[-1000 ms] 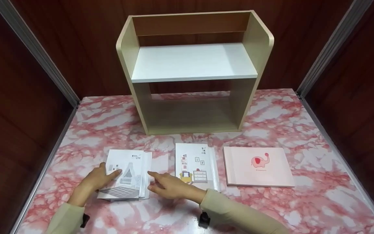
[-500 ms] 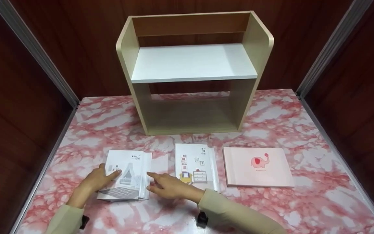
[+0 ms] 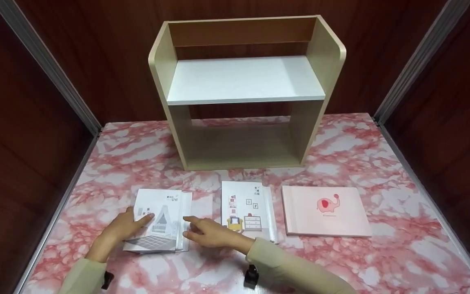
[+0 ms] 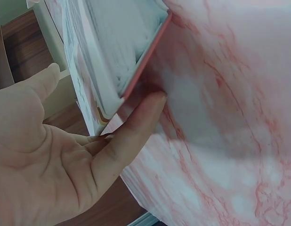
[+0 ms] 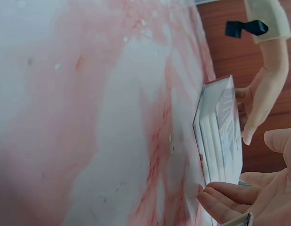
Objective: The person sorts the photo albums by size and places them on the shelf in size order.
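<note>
Tent-print photo album (image 3: 162, 218) flat on table, in front of bookshelf (image 3: 246, 79) at its left corner, between both hands. Left hand (image 3: 117, 227) at the outer edge, thumb above the cover, fingers extended, no grip. Right hand (image 3: 210, 232) just off the opposite edge, fingers straight, loose; contact unclear. Elephant-print album (image 3: 327, 212) ahead of bookshelf's right corner.

Count by kind: 2 bare hands, left hand (image 3: 116, 228) and right hand (image 3: 212, 234). 2 small black wrist devices: left device (image 3: 107, 280), right device (image 3: 251, 277). 1 pale-wood shelf unit (image 3: 328, 61); 1 white horizontal board (image 3: 245, 77). Uppermost rectangular covers: 3, comprising 1 white grey-printed cover (image 3: 161, 228), 1 white yellow-chair cover (image 3: 239, 206), 1 pale-pink elephant cover (image 3: 308, 220). Layers beneath: number indeterminate.
</note>
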Action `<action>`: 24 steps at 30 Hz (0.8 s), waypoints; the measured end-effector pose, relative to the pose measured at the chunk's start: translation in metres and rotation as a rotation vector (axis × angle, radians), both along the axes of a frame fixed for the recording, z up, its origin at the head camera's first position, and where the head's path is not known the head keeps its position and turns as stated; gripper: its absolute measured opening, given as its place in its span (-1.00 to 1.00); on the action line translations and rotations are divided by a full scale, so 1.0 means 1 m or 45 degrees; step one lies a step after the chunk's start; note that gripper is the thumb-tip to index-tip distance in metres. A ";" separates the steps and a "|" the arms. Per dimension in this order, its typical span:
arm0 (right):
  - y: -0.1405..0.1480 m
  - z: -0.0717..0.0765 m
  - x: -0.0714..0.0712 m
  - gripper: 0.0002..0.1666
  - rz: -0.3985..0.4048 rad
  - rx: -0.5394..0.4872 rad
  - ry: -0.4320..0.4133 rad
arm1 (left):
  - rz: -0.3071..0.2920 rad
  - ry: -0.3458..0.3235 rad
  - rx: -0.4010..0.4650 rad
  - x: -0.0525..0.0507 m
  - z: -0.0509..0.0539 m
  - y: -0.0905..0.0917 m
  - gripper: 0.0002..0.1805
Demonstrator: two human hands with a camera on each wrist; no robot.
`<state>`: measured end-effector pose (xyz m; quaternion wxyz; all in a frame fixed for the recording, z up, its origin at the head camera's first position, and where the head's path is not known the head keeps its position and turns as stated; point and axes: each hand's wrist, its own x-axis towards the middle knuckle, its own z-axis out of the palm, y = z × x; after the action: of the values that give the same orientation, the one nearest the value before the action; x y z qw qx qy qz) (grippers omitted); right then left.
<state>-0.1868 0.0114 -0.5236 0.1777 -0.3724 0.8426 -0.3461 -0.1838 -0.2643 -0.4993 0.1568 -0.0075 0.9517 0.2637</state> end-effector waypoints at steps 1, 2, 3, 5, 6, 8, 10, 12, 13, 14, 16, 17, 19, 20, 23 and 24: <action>0.000 0.000 0.000 -0.35 -0.009 -0.003 -0.020 | 0.000 -0.001 -0.003 0.000 0.000 0.000 -0.03; 0.000 -0.001 0.000 -0.36 -0.019 -0.013 -0.052 | 0.002 -0.002 -0.005 0.000 -0.001 0.000 -0.02; 0.000 -0.002 0.000 -0.36 -0.030 -0.024 -0.085 | 0.000 -0.001 -0.010 0.000 -0.001 0.001 -0.02; -0.001 -0.004 0.000 -0.37 -0.047 -0.044 -0.128 | 0.000 -0.005 -0.015 0.000 -0.001 0.001 0.00; -0.001 -0.005 0.000 -0.38 -0.056 -0.053 -0.142 | 0.002 -0.007 -0.017 0.000 -0.001 0.002 0.01; -0.002 -0.005 0.000 -0.39 -0.074 -0.076 -0.172 | 0.001 -0.001 -0.014 0.000 -0.001 0.002 0.00; -0.003 -0.005 0.000 -0.39 -0.095 -0.103 -0.213 | 0.001 0.008 -0.012 0.000 -0.001 0.002 -0.01; -0.004 -0.005 0.001 -0.39 -0.132 -0.148 -0.315 | -0.001 0.015 -0.005 -0.001 -0.001 0.002 -0.03; -0.004 -0.005 0.002 -0.39 -0.153 -0.186 -0.395 | -0.002 0.017 0.002 -0.001 -0.001 0.002 -0.04; -0.005 -0.004 0.002 -0.39 -0.184 -0.227 -0.471 | -0.002 0.017 0.012 -0.001 0.000 0.001 -0.04; -0.007 -0.004 0.004 -0.42 -0.249 -0.311 -0.621 | -0.003 0.019 0.032 0.000 0.000 0.001 -0.06; -0.009 -0.003 0.005 -0.43 -0.277 -0.350 -0.676 | -0.002 0.018 0.044 0.000 0.000 0.001 -0.07; -0.011 -0.003 0.006 -0.45 -0.328 -0.433 -0.768 | 0.003 0.022 0.067 0.001 0.000 0.001 -0.09; -0.012 -0.003 0.007 -0.45 -0.352 -0.462 -0.790 | 0.006 0.024 0.078 0.002 0.000 0.001 -0.09; -0.014 -0.003 0.008 -0.42 -0.396 -0.543 -0.868 | 0.008 0.029 0.090 0.002 0.000 0.001 -0.08; -0.015 -0.004 0.009 -0.42 -0.413 -0.568 -0.890 | 0.009 0.030 0.095 0.001 0.000 0.001 -0.07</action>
<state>-0.1782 -0.0033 -0.5276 0.3104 -0.1251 0.6841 -0.6480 -0.1824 -0.2634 -0.4990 0.1449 -0.0021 0.9429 0.2998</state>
